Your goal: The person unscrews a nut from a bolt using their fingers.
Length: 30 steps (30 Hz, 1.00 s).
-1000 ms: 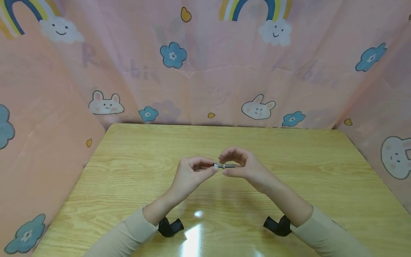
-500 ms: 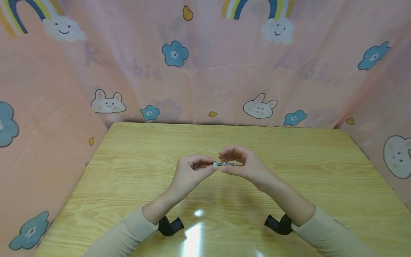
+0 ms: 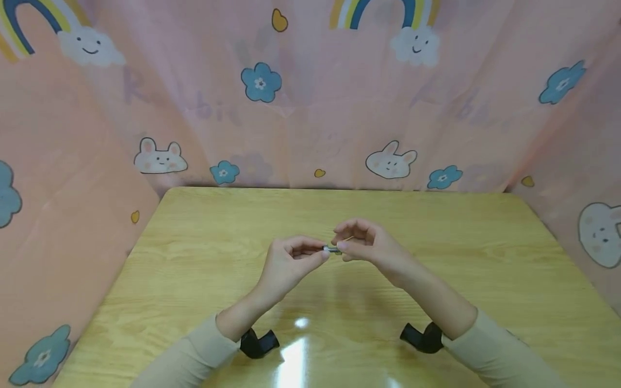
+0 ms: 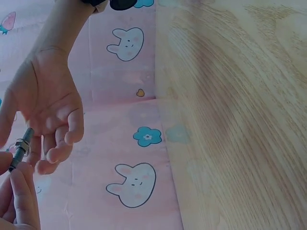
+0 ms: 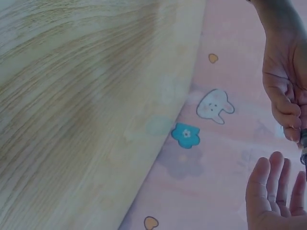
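Between the thumb and fingertips of my left hand [image 3: 283, 264], a small metal bolt [image 3: 332, 249] is pinched at its head end and lies roughly level above the table. A nut [image 4: 22, 145] sits partway along its threaded shank in the left wrist view. My right hand [image 3: 373, 249] is at the bolt's free end with loosely bent fingers; its thumb overlaps the shank in the head view. In the left wrist view that thumb stands apart from the nut, while a finger is close beside it. Only part of the bolt shows at the right wrist view's edge.
The wood-grain table [image 3: 218, 215] extends beneath both hands. Behind and beside it hangs a pink cloth [image 3: 310, 124] printed with rabbits, flowers and rainbows. Black wrist-worn devices [image 3: 259, 344] jut inward under both forearms, low over the table.
My right thumb has shifted up across the bolt's shank and now covers its free end, with a finger showing below. The left hand's grip on the bolt stays the same.
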Motion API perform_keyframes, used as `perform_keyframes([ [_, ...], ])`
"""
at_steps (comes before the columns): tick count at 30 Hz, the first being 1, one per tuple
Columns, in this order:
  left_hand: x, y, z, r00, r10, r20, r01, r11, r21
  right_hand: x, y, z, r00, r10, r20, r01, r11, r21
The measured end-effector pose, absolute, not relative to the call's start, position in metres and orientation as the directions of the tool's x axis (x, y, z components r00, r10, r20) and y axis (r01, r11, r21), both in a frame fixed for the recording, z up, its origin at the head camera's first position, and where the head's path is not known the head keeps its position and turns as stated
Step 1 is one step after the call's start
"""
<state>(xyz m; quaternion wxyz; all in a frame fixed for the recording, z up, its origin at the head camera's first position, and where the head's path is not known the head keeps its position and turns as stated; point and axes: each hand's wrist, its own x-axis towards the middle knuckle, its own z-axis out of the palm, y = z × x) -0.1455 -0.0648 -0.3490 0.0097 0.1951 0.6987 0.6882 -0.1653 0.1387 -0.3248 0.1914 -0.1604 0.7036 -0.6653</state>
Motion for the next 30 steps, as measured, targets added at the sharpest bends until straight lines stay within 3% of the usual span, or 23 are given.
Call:
perform_keyframes([
  [5,-0.1469,-0.064,-0.3465,-0.914,0.295,0.277,0.283,-0.026,0.959,-0.1668,0.1385,-0.3246,-0.872,-0.477,-0.113,0.085,0.08,-0.993],
  [12,-0.148,-0.0655,-0.3461,-0.923,0.289,0.255,0.262,-0.016,0.965,-0.1656,0.1394,-0.3258,-0.884,-0.467,-0.027,0.028,0.005,-1.0],
  [19,-0.1477,-0.067,-0.3474,-0.92,0.284,0.271,0.276,-0.022,0.961,-0.1663,0.1354,-0.3263,-0.887,-0.458,-0.064,0.038,0.067,-0.997],
  [25,-0.1486,-0.0675,-0.3492,-0.923,0.287,0.255,0.26,-0.023,0.965,-0.1648,0.1358,-0.3233,-0.891,-0.453,0.003,-0.025,0.044,-0.999],
  [30,-0.1489,-0.0681,-0.349,-0.925,0.279,0.258,0.263,-0.021,0.965,-0.1649,0.1334,-0.3242,-0.879,-0.471,-0.066,0.008,0.124,-0.992],
])
